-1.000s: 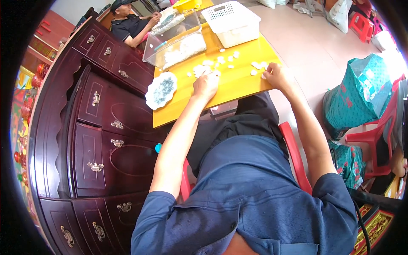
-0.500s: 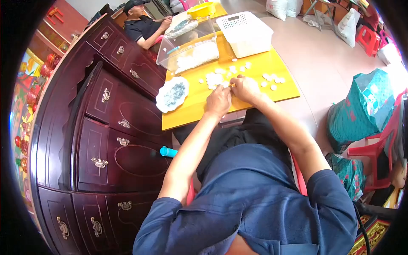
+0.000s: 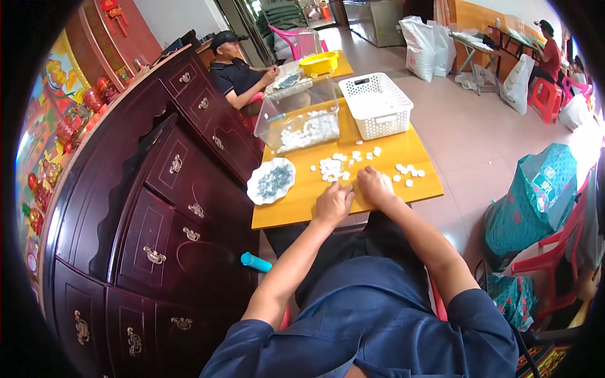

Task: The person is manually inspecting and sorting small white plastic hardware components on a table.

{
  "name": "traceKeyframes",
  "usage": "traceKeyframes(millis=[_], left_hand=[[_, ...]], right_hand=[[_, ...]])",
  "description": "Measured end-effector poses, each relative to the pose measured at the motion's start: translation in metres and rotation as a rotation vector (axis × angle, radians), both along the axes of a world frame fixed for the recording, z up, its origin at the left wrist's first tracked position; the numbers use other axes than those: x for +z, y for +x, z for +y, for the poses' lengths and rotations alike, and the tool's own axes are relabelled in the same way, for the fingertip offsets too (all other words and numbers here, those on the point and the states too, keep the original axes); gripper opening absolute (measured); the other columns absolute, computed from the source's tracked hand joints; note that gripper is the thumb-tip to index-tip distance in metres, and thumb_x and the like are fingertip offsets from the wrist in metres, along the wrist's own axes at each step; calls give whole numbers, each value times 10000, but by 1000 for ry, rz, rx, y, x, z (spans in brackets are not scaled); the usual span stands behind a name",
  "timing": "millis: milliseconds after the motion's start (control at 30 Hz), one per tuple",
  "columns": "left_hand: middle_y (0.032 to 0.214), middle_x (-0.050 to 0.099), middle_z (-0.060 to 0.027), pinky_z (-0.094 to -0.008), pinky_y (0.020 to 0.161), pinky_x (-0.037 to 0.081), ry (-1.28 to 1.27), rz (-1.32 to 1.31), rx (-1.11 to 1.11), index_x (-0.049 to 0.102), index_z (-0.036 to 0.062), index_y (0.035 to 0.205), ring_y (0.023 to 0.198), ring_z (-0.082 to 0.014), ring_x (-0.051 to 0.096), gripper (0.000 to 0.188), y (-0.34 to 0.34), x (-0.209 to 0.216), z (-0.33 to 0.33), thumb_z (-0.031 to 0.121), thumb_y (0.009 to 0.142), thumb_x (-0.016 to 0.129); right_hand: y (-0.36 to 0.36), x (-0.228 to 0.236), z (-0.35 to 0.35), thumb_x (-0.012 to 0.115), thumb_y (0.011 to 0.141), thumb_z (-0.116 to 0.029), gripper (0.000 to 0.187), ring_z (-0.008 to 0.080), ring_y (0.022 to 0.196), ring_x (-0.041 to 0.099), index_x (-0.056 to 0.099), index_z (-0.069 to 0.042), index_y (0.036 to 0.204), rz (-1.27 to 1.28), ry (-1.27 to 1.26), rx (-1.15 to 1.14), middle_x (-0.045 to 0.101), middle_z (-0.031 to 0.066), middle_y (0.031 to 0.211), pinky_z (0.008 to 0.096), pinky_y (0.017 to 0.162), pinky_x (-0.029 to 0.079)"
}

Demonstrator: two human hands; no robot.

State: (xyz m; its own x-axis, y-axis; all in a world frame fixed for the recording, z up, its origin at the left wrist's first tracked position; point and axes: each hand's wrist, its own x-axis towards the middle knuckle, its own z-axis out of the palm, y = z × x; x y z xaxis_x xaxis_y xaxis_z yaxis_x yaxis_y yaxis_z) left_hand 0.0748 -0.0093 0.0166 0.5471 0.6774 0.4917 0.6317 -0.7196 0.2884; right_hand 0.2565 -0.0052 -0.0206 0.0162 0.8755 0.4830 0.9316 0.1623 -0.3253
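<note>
My left hand [image 3: 334, 203] and my right hand [image 3: 376, 188] are close together over the near edge of a yellow table [image 3: 287, 213]. Their fingers are curled in; anything pinched between them is too small or hidden to make out. Just beyond my hands lies a pile of small white round pieces [image 3: 329, 167]. A few similar pieces [image 3: 408, 171] sit apart to the right of my right hand. On the left, a white scalloped plate [image 3: 254, 190] holds small dark grey-green bits [image 3: 275, 181].
Behind the pile stand a clear plastic bin [image 3: 268, 137] with white pieces and a white perforated basket [image 3: 381, 128]. A dark wooden cabinet [image 3: 208, 252] lines the left. Another person [image 3: 236, 79] sits at the far table end. Teal bags [image 3: 526, 201] stand right.
The view has tilted up, so more of the room shows. My hands have drawn back slightly from the white pile toward the table's near edge, with fingers still curled.
</note>
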Motion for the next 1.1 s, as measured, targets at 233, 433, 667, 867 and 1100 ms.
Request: traceKeyframes(millis=[233,433,667,867,1100], left_hand=[[832,618,-96,-423,691,546,118,-83,-88,763,109,1017,796,-305,655,248,-16,-3,-25,255,816,766],[837,622,-64,-390,670,542,107,-90,-148,758,109,972,789,-268,654,250,-29,-5,-33,196,745,816],[804,624,-48,-378,653,537,176,-133,-134,748,115,919,775,-255,655,170,-21,-12,-41,117,755,792],[801,625,-65,-390,630,534,207,-178,-130,730,99,870,724,-266,656,103,-19,-20,-41,99,778,776],[759,654,-26,-280,593,522,-225,-539,-105,698,36,925,628,-127,619,55,-24,-32,-30,83,904,719]], right_hand=[[7,7,-9,584,912,-209,204,399,771,688,639,-19,865,509,33,-41,692,211,780,486,723,554],[-1,38,-50,568,966,-278,308,231,614,636,609,3,848,989,-228,48,649,121,692,375,582,512],[-6,36,-63,558,1019,-209,217,93,570,541,587,-26,905,1259,-317,188,620,27,734,259,519,456],[-16,27,-62,555,1047,-199,164,77,620,558,586,-52,981,1309,-403,240,644,17,790,225,580,492],[-20,28,-62,554,1032,-198,169,99,627,575,580,-34,999,1364,-444,307,660,37,813,251,566,486]])
